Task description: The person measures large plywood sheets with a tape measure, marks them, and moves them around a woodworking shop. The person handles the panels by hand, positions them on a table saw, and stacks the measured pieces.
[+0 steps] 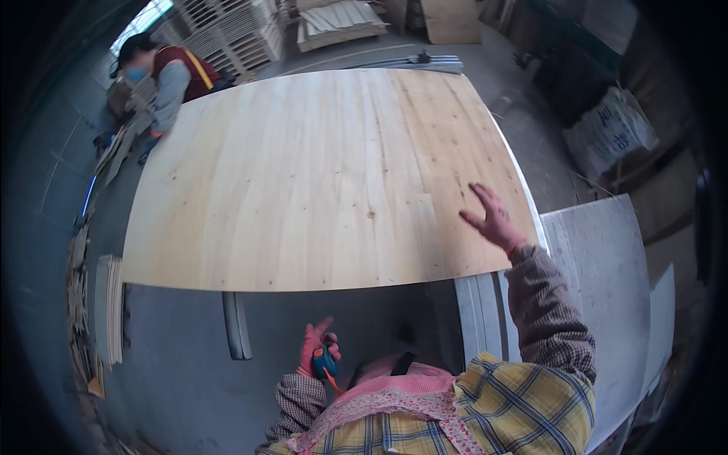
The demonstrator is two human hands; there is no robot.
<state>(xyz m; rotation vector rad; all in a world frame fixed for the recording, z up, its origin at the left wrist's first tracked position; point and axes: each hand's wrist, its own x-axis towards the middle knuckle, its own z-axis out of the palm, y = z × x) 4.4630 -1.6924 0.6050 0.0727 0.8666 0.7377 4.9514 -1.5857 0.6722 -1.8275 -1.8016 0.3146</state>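
Observation:
A large plywood sheet (296, 176) with knots and streaked grain lies flat before me. My right hand (493, 220), in a pink glove, is over the sheet's right part with fingers apart and nothing in it; whether it touches the wood I cannot tell. Below the sheet's near edge, close to my body, my left hand (318, 347) wears a pink glove too. It holds a teal and orange tape measure (325, 362), from which an orange strap hangs. The index finger of that hand points outward.
A co-worker (190, 74) bends beside the sheet's far left corner. Metal rails (480, 318) support the sheet. A grey panel (597, 273) stands at right, stacked boards (109, 310) at left. Behind are wooden pallets (227, 34) and a white sack (608, 131).

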